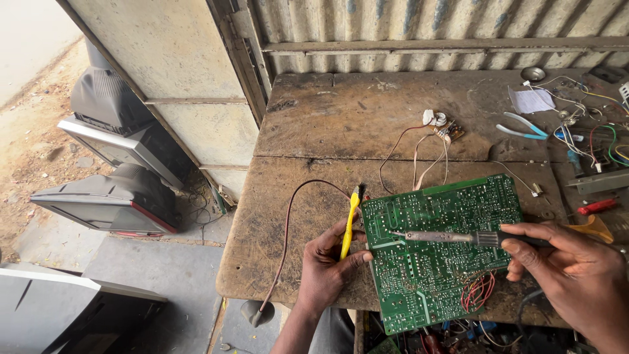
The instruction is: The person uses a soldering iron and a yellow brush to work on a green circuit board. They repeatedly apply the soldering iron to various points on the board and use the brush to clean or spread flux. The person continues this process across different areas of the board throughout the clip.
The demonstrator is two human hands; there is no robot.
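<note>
**Both hands at the circuit board on the counter's front edge**

Off the counter's left edge I see old television sets (pixel 108 190) lying on the floor. On the counter (pixel 314 124), a brown wire (pixel 286 229) loops from a dark plug hanging over the front-left corner up to a yellow tool (pixel 351 219). My left hand (pixel 327 265) is closed around that yellow tool, holding it upright just beside the green circuit board (pixel 439 246). The board lies solder side up at the front edge, overhanging it a little. Across it lies the soldering iron (pixel 445 236), its tip touching the board near the left side; my right hand (pixel 567 272) grips the iron's handle. Red wires (pixel 478 293) coil at the board's lower right. Toward the back right corner sit blue-handled pliers (pixel 524 126), a slip of paper (pixel 531 100) and a tangle of coloured wires (pixel 606 147).
</note>
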